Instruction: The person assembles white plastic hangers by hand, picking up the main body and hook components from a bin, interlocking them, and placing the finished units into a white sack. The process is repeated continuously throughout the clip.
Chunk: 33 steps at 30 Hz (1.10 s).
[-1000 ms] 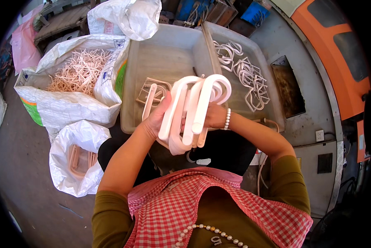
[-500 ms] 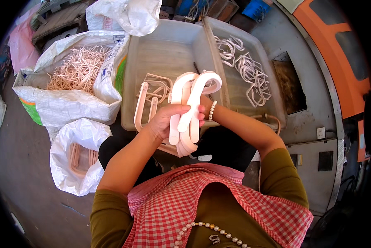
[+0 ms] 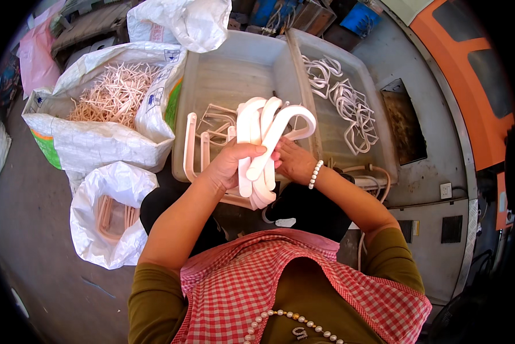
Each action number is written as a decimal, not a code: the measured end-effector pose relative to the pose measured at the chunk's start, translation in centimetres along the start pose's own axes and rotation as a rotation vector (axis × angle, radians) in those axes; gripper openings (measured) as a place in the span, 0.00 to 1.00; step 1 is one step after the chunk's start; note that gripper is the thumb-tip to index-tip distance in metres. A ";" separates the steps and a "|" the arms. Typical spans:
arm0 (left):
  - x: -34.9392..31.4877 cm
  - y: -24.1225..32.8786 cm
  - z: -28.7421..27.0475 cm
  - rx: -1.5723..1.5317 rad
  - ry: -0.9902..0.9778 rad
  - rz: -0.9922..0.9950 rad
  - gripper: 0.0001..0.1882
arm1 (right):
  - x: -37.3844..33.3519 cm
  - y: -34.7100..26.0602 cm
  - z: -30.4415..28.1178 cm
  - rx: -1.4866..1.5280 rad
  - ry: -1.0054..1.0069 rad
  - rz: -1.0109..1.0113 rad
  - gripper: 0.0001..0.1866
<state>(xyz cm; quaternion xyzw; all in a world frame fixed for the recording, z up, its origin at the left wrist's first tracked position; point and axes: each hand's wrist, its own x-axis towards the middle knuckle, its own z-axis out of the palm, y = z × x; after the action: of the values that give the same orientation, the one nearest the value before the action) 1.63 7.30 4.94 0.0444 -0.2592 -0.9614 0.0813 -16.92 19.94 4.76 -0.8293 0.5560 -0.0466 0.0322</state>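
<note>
The left hand [image 3: 233, 163] is clamped on a bundle of white curved bars [image 3: 275, 143], its thumb laid across the front. The right hand [image 3: 296, 162] sits close against the bundle's right side, its fingers reaching toward the bars; whether it grips them I cannot tell. A beaded bracelet [image 3: 315, 174] circles the right wrist.

The bundle is above the person's lap, in front of the near end of a pale tub [image 3: 183, 86]. Its long axis runs away from the person, the straight ends pointing back toward the body and the rounded bends pointing away. The frontmost bar slants across the others: its blunt end lies low by the left thumb, and its shaft rises to the right into a hooked bend that curls over rightward. The bars behind stand closer to straight ahead.

Left of the bundle, a pinkish U-shaped piece [image 3: 205, 152] points its arm away from the person. A second tub [image 3: 365, 66], on the right, holds a tangle of white bent pieces [image 3: 349, 112].
</note>
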 end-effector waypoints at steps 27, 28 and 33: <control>-2.3 1.0 3.3 1.370 0.536 0.143 0.48 | 2.3 -7.2 -3.1 2.030 0.239 0.808 0.20; -2.5 1.3 3.2 1.370 0.644 0.210 0.48 | 3.7 -7.8 -4.5 1.924 0.277 0.831 0.21; -11.5 4.5 1.7 0.723 0.674 1.220 0.22 | 10.5 -10.2 -10.2 1.547 0.341 0.464 0.30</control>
<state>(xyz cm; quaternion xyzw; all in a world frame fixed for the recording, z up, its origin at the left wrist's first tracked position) 13.29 6.32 9.21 0.2072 -0.4958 -0.5375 0.6499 -4.70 14.13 16.40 -0.4185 0.5210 -0.5338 0.5180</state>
